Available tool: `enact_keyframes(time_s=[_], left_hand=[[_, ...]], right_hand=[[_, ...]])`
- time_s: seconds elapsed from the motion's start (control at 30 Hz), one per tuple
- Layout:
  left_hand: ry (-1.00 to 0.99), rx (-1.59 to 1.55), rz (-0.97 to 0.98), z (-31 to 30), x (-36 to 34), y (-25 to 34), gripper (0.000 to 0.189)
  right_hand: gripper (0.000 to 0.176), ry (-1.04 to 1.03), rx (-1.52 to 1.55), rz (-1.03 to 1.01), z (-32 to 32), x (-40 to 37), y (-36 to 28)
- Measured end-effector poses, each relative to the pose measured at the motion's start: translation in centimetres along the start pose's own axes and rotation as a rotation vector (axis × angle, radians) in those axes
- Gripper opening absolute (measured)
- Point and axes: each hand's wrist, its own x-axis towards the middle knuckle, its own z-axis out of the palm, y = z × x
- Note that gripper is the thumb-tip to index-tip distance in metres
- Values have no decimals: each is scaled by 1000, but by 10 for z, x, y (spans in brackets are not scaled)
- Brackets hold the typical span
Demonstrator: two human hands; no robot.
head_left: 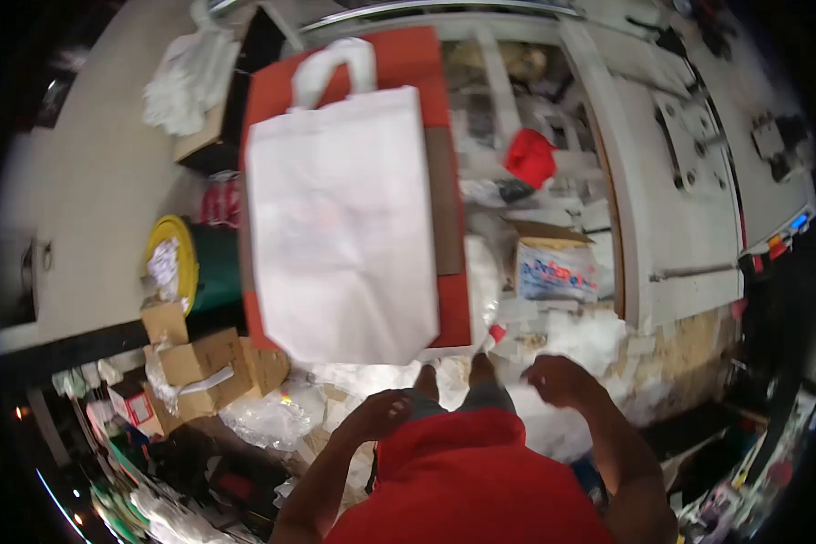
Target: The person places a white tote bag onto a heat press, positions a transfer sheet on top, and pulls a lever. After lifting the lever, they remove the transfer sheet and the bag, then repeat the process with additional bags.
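A white tote bag (pixel 340 227) with a looped handle lies flat on a red board (pixel 449 322), with a brown panel (pixel 442 199) partly under its right side. My left hand (pixel 383 414) hangs by my left thigh, below the bag's lower edge, with loosely bent fingers and nothing visible in it. On the other side, my right hand (pixel 562 381) is held out beside my right leg, fingers loosely bent and apart, also without anything visible in it. Neither hand touches the bag.
A green bin (pixel 218 267) with a yellow rim and cardboard boxes (pixel 199 363) stand left of the board. Right of it are a printed carton (pixel 556 272), a red cloth-like item (pixel 530 159) and a pale machine frame (pixel 644 181). Plastic wrap (pixel 276 412) litters the floor.
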Motion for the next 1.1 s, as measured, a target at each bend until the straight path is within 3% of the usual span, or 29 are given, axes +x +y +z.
enact_keyframes(time_s=[0.03,0.07,0.1,0.17,0.23,0.3,0.43,0.57,0.63,0.7,0.73,0.8,0.9,1.1], left_hand=[[-53,15,94,-18,-14,25,28],[-110,37,192,-40,-28,44,27],[-94,-50,233,-64,-41,54,23],[57,-319,364,-112,-68,72,18],[395,-307,546,-155,-73,62,16],[670,-454,615,-190,-70,58,15],[952,-360,689,-248,-33,40,14],[1156,-164,681,-264,-5,42,15],[1142,-58,710,-270,9,36,20],[1147,207,750,-267,15,40,27],[1131,235,767,-262,17,40,31],[1133,320,793,-252,12,49,32],[1097,476,810,-240,11,51,39],[1087,493,733,-233,25,47,45]], right_hand=[[17,-87,191,-22,-29,-12,-54],[17,-80,165,-46,-50,-15,-86],[16,38,272,-125,-68,-16,-113],[15,385,392,-393,-91,1,-142],[9,572,622,-230,-101,31,-168],[12,776,712,-191,-103,84,-181],[23,897,803,-190,-97,183,-199],[30,923,723,-41,-99,232,-199],[35,898,678,-3,-101,233,-204],[45,1035,327,48,-101,227,-206],[45,1040,321,49,-97,222,-204],[49,1252,-147,-79,-77,206,-197],[43,1166,-269,-242,-46,191,-206],[38,1057,-301,-220,-22,198,-200]])
